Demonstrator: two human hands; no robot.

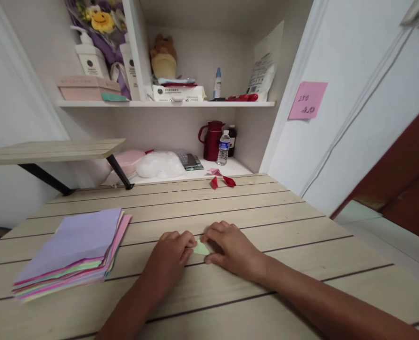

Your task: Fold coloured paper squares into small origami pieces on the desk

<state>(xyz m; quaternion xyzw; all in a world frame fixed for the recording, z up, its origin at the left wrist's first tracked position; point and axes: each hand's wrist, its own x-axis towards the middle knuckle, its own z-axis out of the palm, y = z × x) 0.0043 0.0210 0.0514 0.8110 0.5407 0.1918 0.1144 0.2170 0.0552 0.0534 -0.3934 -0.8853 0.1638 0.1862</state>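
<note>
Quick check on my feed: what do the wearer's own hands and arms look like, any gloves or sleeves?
The left hand and right hand are both ungloved, with no ring or bracelet visible. The left forearm and right forearm are bare out to the picture's edge; no sleeve, watch or cable shows on either.
</note>
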